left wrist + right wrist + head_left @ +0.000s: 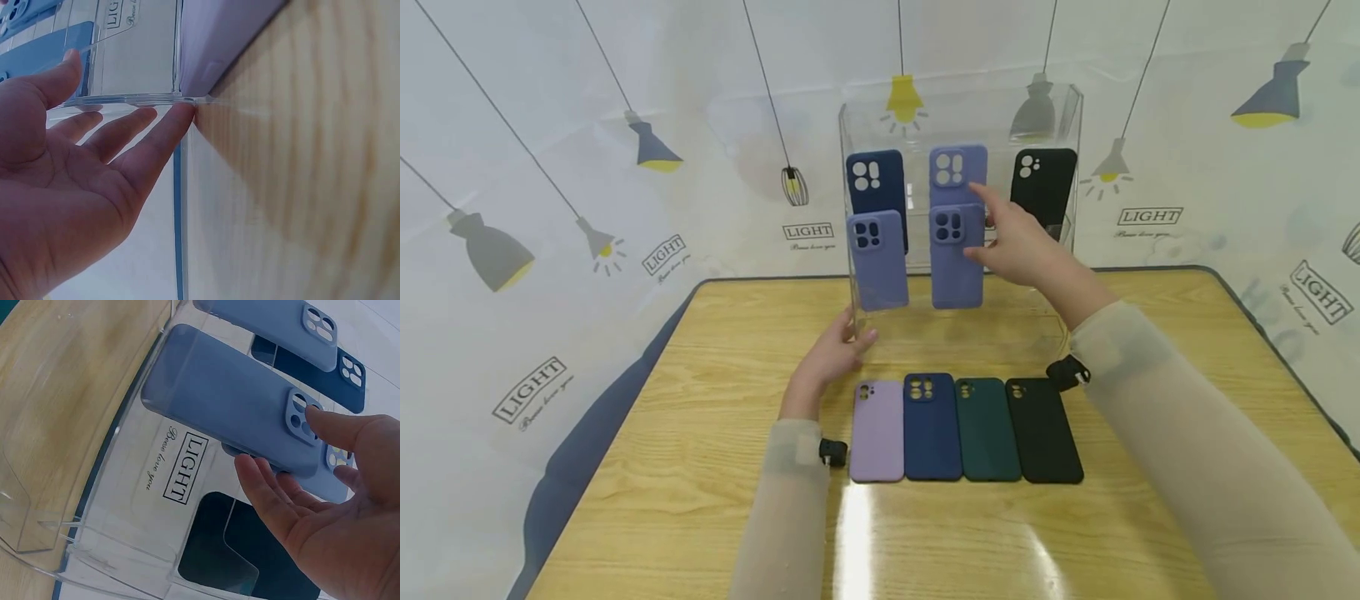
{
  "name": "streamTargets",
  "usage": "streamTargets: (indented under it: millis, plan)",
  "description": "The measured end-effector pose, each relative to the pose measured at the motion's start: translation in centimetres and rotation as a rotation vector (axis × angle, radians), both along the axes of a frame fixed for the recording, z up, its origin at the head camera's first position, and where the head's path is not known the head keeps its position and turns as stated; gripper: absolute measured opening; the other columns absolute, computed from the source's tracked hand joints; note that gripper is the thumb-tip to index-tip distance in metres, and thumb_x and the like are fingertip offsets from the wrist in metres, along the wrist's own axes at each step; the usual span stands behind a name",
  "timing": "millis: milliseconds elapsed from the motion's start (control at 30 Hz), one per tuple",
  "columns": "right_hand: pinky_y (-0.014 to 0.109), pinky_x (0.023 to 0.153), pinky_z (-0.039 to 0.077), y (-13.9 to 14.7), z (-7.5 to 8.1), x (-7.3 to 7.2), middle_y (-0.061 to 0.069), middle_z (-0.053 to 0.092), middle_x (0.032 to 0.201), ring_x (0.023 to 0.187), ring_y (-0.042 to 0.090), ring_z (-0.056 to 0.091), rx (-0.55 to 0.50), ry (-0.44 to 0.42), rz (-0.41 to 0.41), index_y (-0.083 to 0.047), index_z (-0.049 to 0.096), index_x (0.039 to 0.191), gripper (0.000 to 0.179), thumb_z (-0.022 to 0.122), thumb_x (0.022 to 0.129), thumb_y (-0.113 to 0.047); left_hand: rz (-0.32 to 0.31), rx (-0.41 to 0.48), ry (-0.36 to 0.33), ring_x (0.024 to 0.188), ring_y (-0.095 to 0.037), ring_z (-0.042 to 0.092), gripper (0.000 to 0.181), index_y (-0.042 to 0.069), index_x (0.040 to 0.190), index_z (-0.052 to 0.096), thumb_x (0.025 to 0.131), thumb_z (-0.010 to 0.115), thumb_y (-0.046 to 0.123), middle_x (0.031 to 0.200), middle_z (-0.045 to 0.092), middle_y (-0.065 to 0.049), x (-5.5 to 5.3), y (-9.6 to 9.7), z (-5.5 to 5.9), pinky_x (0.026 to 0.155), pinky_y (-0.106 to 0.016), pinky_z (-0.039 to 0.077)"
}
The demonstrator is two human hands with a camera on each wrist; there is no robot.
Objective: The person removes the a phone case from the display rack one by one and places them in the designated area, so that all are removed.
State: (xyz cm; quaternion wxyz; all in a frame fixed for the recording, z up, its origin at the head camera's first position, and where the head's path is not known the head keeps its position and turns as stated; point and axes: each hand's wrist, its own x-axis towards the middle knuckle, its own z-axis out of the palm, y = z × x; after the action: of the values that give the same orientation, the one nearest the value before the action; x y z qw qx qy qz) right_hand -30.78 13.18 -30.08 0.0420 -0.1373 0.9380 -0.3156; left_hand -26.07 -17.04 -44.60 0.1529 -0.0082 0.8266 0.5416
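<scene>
A clear acrylic display stand (pixel 955 329) stands upright at the back of the table. My left hand (pixel 838 346) rests against its lower left side, fingers fairly straight along the side panel and thumb toward the front. My right hand (pixel 1022 242) is at the front middle lavender phone case (pixel 957 279), fingers spread; the thumb lies in front of it in the right wrist view, fingertips by its edge. Behind that case is another lavender case (pixel 972 171). To the left, a lavender case (pixel 880 267) overlaps a navy case (pixel 887 187). A black case (pixel 1041 192) hangs at right.
In front of the stand, a row of phone cases lies flat: pink-lilac (pixel 877 433), navy (pixel 932 429), dark green (pixel 988 429) and black (pixel 1047 433). The wooden table (pixel 700 467) meets a lamp-patterned wall cover (pixel 722 150) at the back and sides.
</scene>
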Motion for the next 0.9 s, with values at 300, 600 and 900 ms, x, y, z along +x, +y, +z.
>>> streamTargets:
  millis: [300,600,900]
  plan:
    - [0.056,0.100,0.060,0.1,-1.4,0.4,0.025,0.050,0.153,0.133,0.042,0.061,-0.054,-0.004,-0.025,-0.022,0.024,0.169,0.073,0.063,0.107,-0.018,-0.003,-0.013,-0.007,0.138,-0.041,0.062,0.081,0.032,0.173,0.011,0.109,0.061,0.039,0.175,0.027,-0.022,0.1,0.0,0.0,0.118,-0.053,0.051]
    - [0.057,0.097,0.062,0.7,-5.1,0.0,0.022,0.058,0.146,0.131,0.040,0.065,-0.313,0.105,-0.027,-0.034,0.033,0.163,0.069,0.061,0.107,-0.006,-0.009,-0.020,0.005,0.147,-0.040,0.054,0.081,0.032,0.173,0.010,0.109,0.060,0.040,0.175,0.026,-0.023,-0.2,-0.2,-0.3,0.117,-0.052,0.052]
    - [0.062,0.088,0.065,1.0,-7.6,-0.1,0.022,0.053,0.139,0.117,0.040,0.067,-0.421,0.160,-0.017,-0.045,0.029,0.165,0.078,0.057,0.108,-0.001,-0.029,-0.018,0.015,0.156,-0.037,0.044,0.082,0.031,0.173,0.010,0.109,0.060,0.041,0.176,0.024,-0.022,-0.3,-0.3,-0.4,0.116,-0.051,0.053]
